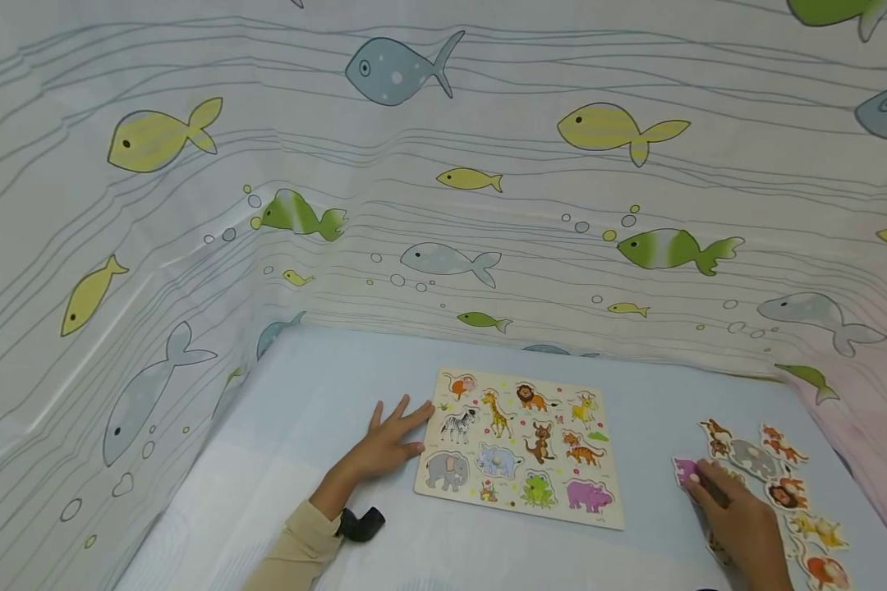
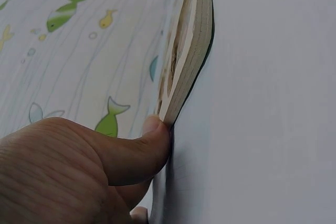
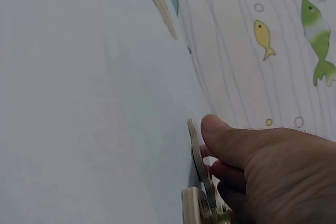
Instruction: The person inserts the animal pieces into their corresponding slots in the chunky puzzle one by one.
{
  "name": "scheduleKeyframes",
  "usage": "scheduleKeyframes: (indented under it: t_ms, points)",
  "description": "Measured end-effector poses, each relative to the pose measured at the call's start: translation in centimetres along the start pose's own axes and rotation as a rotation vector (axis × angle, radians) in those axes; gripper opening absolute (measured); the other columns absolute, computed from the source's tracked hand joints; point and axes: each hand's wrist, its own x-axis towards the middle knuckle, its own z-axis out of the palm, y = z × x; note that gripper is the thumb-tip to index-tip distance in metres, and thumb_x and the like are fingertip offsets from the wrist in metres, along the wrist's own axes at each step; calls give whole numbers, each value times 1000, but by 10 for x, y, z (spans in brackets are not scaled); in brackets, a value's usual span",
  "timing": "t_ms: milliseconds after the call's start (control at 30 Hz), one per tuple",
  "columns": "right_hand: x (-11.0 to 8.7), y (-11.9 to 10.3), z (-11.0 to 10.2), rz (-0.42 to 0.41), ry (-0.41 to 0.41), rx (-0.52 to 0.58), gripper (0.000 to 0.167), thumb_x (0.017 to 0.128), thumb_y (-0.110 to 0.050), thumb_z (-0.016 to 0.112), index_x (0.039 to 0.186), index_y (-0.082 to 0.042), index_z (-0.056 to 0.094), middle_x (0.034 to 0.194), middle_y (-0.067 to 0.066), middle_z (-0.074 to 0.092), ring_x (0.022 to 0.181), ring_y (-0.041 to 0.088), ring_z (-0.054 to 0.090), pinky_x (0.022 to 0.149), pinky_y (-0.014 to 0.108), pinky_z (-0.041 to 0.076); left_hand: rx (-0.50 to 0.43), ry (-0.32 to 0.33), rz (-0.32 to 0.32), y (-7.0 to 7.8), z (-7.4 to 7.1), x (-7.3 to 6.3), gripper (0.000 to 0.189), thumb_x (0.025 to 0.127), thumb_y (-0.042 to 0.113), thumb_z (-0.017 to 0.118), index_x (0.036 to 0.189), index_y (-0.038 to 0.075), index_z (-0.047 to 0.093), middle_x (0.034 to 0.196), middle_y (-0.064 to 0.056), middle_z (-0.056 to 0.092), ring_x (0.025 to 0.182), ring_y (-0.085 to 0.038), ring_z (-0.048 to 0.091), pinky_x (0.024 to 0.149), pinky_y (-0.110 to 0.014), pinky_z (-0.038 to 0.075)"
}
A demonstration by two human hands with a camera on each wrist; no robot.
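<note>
A wooden animal puzzle board (image 1: pixel 517 443) lies on the table, with animal pictures such as a zebra, a giraffe and a frog. My left hand (image 1: pixel 392 439) is at its left edge with fingers spread. In the left wrist view the thumb (image 2: pixel 152 140) touches the board's edge. To the right of the board, my right hand (image 1: pixel 739 517) pinches a purple hippo puzzle piece (image 1: pixel 684 469). The right wrist view shows that thin piece (image 3: pixel 197 150) tilted up on edge beside the thumb; the other fingers are partly hidden behind it.
Several loose animal pieces lie around the right hand, among them a grey elephant (image 1: pixel 756 460), a lion (image 1: pixel 787 494), a tiger (image 1: pixel 783 443) and a monkey (image 1: pixel 824 570). Fish-patterned sheeting (image 1: pixel 532 205) rises behind the light blue table (image 1: pixel 325 377). A black strap (image 1: pixel 362 525) sits at the left wrist.
</note>
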Motion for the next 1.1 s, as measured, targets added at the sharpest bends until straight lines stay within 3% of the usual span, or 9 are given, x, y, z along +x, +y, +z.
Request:
scheduleKeyframes:
  t_ms: [267, 500, 1100]
  points:
    - [-3, -1, 2, -43, 60, -3, 52, 92, -22, 73, 138, -2, 57, 137, 33, 51, 125, 55, 50, 100, 67, 44, -2, -1, 0, 1, 0, -1, 66, 94, 18, 67, 154, 13, 40, 162, -4, 35, 156, -37, 9, 121, -61, -15]
    - [-4, 2, 5, -164, 172, 18, 42, 90, -11, 74, 127, 5, 64, 125, 31, 61, 119, 52, 58, 95, 67, 46, 5, 0, -1, 1, 0, -2, 66, 94, 18, 67, 154, 14, 39, 162, -3, 34, 156, -36, 9, 121, -61, -16]
    - [-3, 1, 4, -198, 153, 11, 36, 97, -11, 65, 128, 7, 63, 132, 26, 60, 122, 50, 56, 102, 66, 41, -11, -6, -13, 6, -3, -3, 66, 95, 18, 67, 154, 14, 39, 162, -4, 33, 156, -35, 8, 121, -60, -17]
